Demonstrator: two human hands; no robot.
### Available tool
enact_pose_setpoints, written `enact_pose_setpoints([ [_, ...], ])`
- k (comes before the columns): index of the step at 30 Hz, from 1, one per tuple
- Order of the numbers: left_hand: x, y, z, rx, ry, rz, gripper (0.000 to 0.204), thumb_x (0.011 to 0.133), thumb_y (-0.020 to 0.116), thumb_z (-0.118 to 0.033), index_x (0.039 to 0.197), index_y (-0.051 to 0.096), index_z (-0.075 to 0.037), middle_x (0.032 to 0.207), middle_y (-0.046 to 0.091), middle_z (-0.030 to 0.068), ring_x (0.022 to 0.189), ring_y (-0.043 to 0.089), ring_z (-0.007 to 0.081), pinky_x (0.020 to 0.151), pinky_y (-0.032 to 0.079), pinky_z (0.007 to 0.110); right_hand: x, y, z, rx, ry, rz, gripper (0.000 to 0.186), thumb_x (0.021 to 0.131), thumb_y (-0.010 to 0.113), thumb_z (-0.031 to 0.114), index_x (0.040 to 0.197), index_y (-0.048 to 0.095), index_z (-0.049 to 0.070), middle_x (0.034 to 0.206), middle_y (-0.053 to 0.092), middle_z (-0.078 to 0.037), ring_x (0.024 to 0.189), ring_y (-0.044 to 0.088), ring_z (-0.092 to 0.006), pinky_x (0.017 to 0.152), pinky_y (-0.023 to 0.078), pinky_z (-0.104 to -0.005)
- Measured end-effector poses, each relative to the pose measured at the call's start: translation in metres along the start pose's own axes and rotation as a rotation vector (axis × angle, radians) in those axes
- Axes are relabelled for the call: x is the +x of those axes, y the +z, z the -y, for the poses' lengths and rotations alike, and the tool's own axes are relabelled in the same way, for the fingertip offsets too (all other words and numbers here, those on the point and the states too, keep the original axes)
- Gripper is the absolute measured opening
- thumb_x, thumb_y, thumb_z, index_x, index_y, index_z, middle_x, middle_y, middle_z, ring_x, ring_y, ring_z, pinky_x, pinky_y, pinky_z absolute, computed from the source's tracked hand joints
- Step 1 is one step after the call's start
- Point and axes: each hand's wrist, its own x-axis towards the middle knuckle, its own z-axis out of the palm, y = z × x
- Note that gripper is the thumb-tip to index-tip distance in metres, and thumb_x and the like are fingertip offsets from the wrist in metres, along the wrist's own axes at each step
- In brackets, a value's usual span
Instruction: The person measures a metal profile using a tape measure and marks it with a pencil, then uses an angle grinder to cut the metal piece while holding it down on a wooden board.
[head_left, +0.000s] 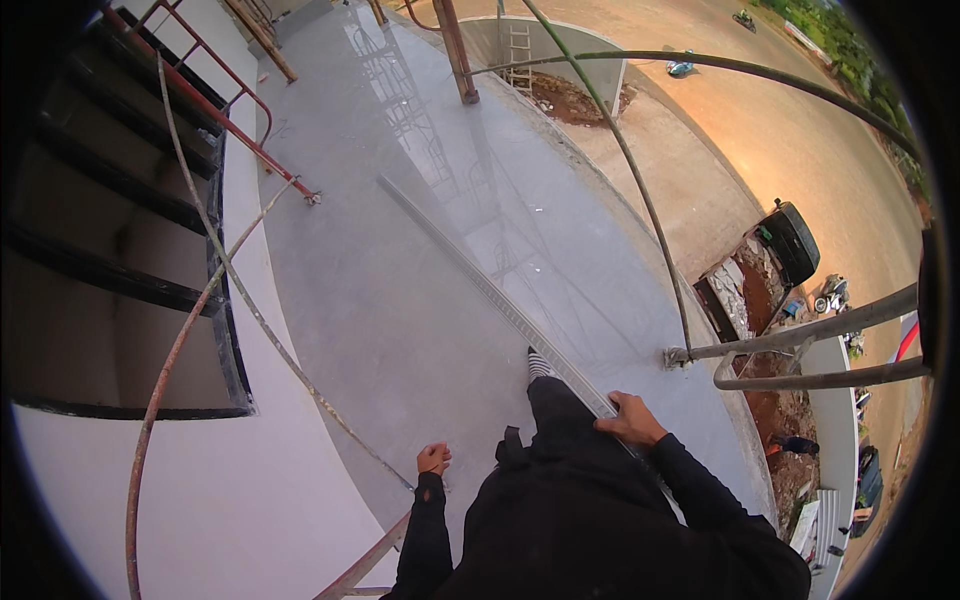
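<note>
My right hand point(634, 421) is wrapped around a long, thin metal channel point(500, 301) with a ribbed or perforated face. From beside my right hip the channel runs diagonally forward and left, over the smooth grey floor point(350, 310). Its rear end is partly hidden by my body and sleeve. Off to my left, my left hand point(434, 458) hangs with curled fingers and nothing visible in them, near a thin scaffold brace point(340, 420). A foot in a striped sock point(538, 364) shows beside the channel.
Crossed scaffold braces point(222, 262) and a red frame point(240, 133) stand along the white wall and dark barred opening on the left. Metal pipes point(820, 330) border the floor's right edge, beyond which lies a drop to a truck point(792, 243) and road. Wet sheen covers part of the floor.
</note>
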Motion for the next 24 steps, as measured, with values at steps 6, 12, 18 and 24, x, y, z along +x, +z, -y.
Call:
enact_pose_setpoints([
  [6,0.025,0.018,-0.054,0.139,-0.047,0.014,0.035,0.086,0.059,-0.038,0.098,0.065,-0.005,0.084,0.068,0.0106,0.077,0.067,0.0264,0.062,0.053,0.038,0.151,-0.063,0.085,-0.125,-0.112,-0.021,0.046,0.066,0.070,0.032,0.087,0.061,-0.008,0.071,0.063,-0.021,0.065,0.065,-0.0296,0.064,0.050,-0.0360],
  [12,0.093,-0.007,-0.092,0.994,0.341,0.063,0.039,0.085,0.046,-0.046,0.101,0.066,-0.018,0.095,0.067,0.0156,0.093,0.063,0.0352,0.075,0.050,0.046,0.280,-0.072,0.195,0.129,-0.037,0.176,0.032,0.071,0.068,0.022,0.082,0.061,-0.007,0.066,0.064,-0.013,0.058,0.065,-0.0180,0.058,0.052,-0.0304],
  [18,0.204,-0.023,-0.190,0.160,-0.186,0.019,0.035,0.083,0.054,-0.043,0.097,0.065,-0.013,0.089,0.067,0.0124,0.083,0.064,0.0292,0.066,0.050,0.041,0.395,-0.065,0.252,0.009,0.004,0.149,0.046,0.067,0.072,0.034,0.086,0.063,-0.007,0.072,0.065,-0.017,0.065,0.066,-0.0242,0.064,0.052,-0.0349],
  [24,0.380,-0.100,-0.348,-0.244,-0.303,0.017,0.029,0.083,0.064,-0.035,0.091,0.065,-0.007,0.082,0.067,0.0092,0.070,0.065,0.0215,0.056,0.051,0.035,0.491,-0.061,0.323,-0.108,-0.016,0.031,0.056,0.064,0.073,0.042,0.091,0.064,-0.007,0.078,0.066,-0.022,0.074,0.066,-0.0326,0.070,0.050,-0.0387],
])
